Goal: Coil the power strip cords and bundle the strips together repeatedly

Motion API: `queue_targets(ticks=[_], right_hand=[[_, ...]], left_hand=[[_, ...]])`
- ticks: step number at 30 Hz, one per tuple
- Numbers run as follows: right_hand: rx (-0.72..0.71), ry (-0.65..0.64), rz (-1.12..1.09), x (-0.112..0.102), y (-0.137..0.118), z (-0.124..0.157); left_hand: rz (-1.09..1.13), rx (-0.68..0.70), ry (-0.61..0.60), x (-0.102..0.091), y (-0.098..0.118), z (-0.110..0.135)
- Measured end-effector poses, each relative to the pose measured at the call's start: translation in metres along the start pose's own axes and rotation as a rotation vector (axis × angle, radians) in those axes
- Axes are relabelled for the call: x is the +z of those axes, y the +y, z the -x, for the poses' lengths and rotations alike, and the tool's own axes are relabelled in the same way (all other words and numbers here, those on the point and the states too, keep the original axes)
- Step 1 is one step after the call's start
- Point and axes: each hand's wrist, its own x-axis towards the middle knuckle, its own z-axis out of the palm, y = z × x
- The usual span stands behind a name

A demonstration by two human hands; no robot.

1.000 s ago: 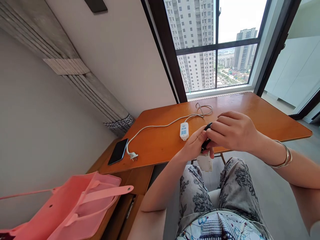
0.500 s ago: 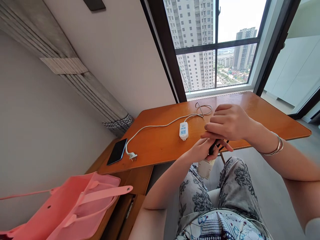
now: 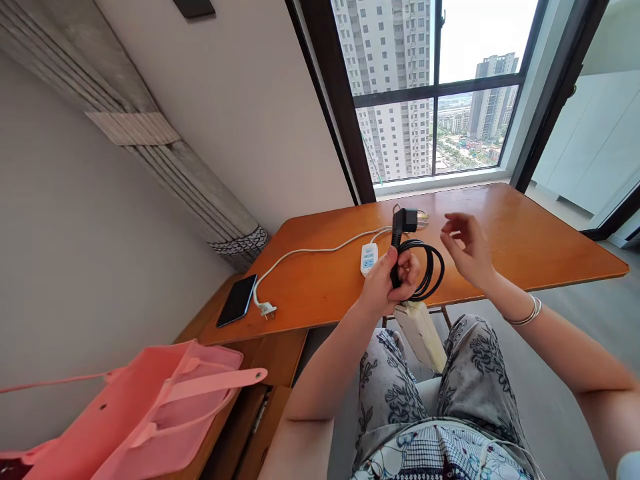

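My left hand [image 3: 384, 288] is closed around a coiled black power cord [image 3: 440, 270], holding it over the table's near edge. The cord's black plug [image 3: 407, 220] sticks up above my fingers with its metal prongs facing right. Below the hand hangs a cream-coloured, box-like block [image 3: 423, 333], probably a power strip, over my lap; its sockets do not show. To the right of the coil, my right hand [image 3: 469, 250] is in the air, empty, fingers loosely bent and thumb apart. It touches nothing.
On the wooden table [image 3: 320, 293] lie a small white power strip [image 3: 369, 259], its white cord ending in a white plug [image 3: 267, 309], and a dark phone [image 3: 237, 300]. An open pink bag [image 3: 165, 407] stands at the lower left. A window [image 3: 435, 87] is behind the table.
My right hand has come away from the left hand and moved right, with nothing in it. The left hand has turned and risen slightly, so the plug, coil and cream block now show plainly.
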Motion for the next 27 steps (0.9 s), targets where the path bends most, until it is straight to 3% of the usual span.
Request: queue_targets(ticks=[4, 7, 10, 14, 16, 19, 21, 23, 27], right_hand=[[-0.201, -0.166, 0.162, 0.012, 0.042, 0.06], [-0.34, -0.281, 0.156, 0.015, 0.055, 0.089], [-0.395, -0.494, 0.108, 0.013, 0.047, 0.092], [-0.475, -0.804, 0.06, 0.004, 0.018, 0.073], [-0.566, -0.765, 0.022, 0.001, 0.006, 0.065], [-0.585, -0.491, -0.065, 0.0, -0.005, 0.059], [-0.423, -0.307, -0.137, 0.002, -0.009, 0.055], [-0.174, -0.176, -0.236, 0.007, -0.014, 0.05], [0.268, -0.116, -0.543, 0.016, -0.017, 0.032]], left_hand=[[0.176, 0.122, 0.211, 0.007, 0.014, -0.002], [0.18, 0.195, 0.319, 0.011, 0.014, -0.006], [0.159, 0.225, 0.378, 0.008, 0.009, -0.011], [0.107, 0.223, 0.393, -0.003, 0.001, -0.017], [0.078, 0.196, 0.404, -0.009, -0.004, -0.021], [0.066, 0.164, 0.403, -0.017, -0.01, -0.025], [0.079, 0.154, 0.376, -0.02, -0.013, -0.025], [0.08, 0.141, 0.335, -0.02, -0.016, -0.024], [0.009, 0.089, 0.219, -0.018, -0.019, -0.017]])
